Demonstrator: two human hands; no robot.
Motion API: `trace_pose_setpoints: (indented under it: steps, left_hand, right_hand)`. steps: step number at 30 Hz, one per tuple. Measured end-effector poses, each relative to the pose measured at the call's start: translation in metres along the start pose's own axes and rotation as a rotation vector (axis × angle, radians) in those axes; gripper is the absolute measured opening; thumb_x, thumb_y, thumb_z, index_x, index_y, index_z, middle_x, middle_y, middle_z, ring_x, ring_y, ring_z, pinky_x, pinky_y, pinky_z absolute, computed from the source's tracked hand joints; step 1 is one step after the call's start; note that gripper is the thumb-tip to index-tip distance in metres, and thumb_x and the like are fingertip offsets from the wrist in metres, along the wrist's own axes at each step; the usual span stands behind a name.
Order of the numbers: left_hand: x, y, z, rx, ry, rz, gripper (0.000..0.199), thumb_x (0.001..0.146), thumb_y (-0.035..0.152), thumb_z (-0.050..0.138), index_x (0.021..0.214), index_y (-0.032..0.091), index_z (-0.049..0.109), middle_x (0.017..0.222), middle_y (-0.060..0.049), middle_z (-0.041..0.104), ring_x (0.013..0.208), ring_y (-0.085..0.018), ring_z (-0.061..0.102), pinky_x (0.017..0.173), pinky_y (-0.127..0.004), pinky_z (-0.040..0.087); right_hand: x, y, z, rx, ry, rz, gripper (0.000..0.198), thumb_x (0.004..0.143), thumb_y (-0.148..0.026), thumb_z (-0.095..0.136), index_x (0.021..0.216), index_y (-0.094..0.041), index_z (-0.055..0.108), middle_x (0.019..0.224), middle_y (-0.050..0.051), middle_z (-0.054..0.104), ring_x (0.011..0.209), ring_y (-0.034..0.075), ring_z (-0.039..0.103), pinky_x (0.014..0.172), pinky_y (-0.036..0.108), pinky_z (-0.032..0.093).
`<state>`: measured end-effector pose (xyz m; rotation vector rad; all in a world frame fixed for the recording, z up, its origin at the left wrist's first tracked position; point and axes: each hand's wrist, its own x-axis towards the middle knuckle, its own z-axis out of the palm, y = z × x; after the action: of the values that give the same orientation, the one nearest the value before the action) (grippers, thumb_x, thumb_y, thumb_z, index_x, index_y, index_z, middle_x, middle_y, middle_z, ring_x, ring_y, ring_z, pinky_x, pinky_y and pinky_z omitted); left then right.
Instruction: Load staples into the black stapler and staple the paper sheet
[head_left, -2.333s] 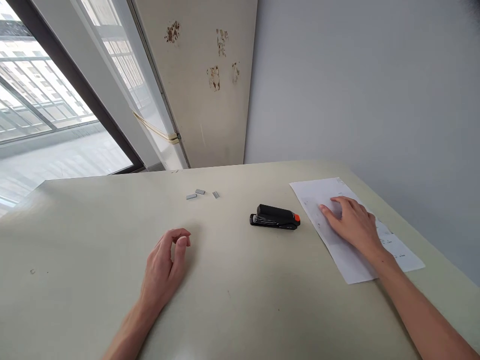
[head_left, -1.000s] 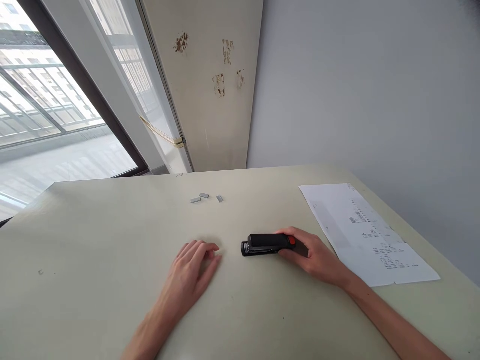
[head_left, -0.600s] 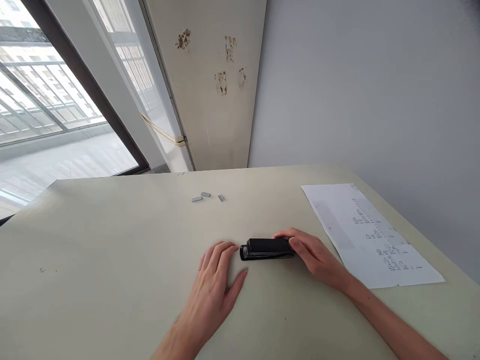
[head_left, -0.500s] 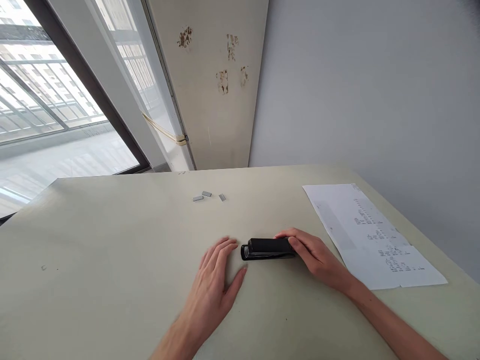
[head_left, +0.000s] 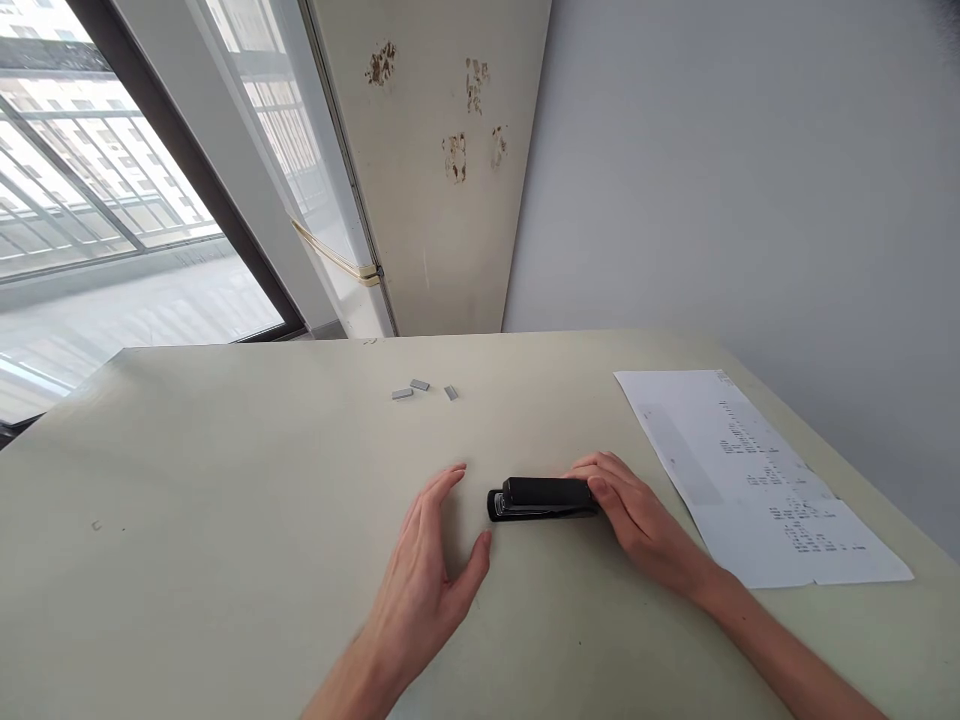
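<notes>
Across a pale worktop (head_left: 247,470), from the left: left hand (head_left: 420,580), thumb and fingers apart, opening toward the black stapler (head_left: 544,492) just beside, not touching. Rests between both hands, long axis left to right, right end clamped in fingers of the nearer right hand (head_left: 641,525).

A flat cream panel (head_left: 427,235) with 4 brown patches (head_left: 454,158) stands beside a smooth blue-grey wall (head_left: 735,170); a dark-framed glass pane (head_left: 112,200) stands left.
</notes>
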<state>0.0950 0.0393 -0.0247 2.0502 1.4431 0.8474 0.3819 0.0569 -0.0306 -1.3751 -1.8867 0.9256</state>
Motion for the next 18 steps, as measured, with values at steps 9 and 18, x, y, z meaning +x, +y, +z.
trace_pose_setpoints:
  steps: [9, 18]
  left_hand:
    - [-0.001, 0.0, 0.001, -0.05, 0.067, -0.074, 0.042, 0.104, 0.033, 0.053, 0.145, 0.033, 0.045, 0.149, -0.009, 0.058, 0.129, -0.031, 0.064, 0.06, -0.031, 0.059]
    - [0.006, -0.005, -0.011, -0.146, 0.496, -0.049, 0.021, 0.107, 0.026, 0.045, 0.128, 0.026, 0.05, 0.141, -0.01, 0.059, 0.138, -0.024, 0.053, 0.114, -0.044, 0.042]
  right_hand:
    - [0.002, 0.001, 0.003, 0.043, 0.055, 0.012, 0.038, 0.115, -0.041, 0.027, 0.102, -0.028, 0.061, 0.101, 0.005, 0.065, 0.096, 0.025, 0.057, 0.087, 0.041, 0.045]
    - [0.002, 0.005, 0.008, -0.013, 0.097, -0.018, 0.036, 0.114, -0.04, 0.026, 0.103, -0.029, 0.059, 0.102, 0.005, 0.064, 0.099, 0.026, 0.057, 0.089, 0.041, 0.045]
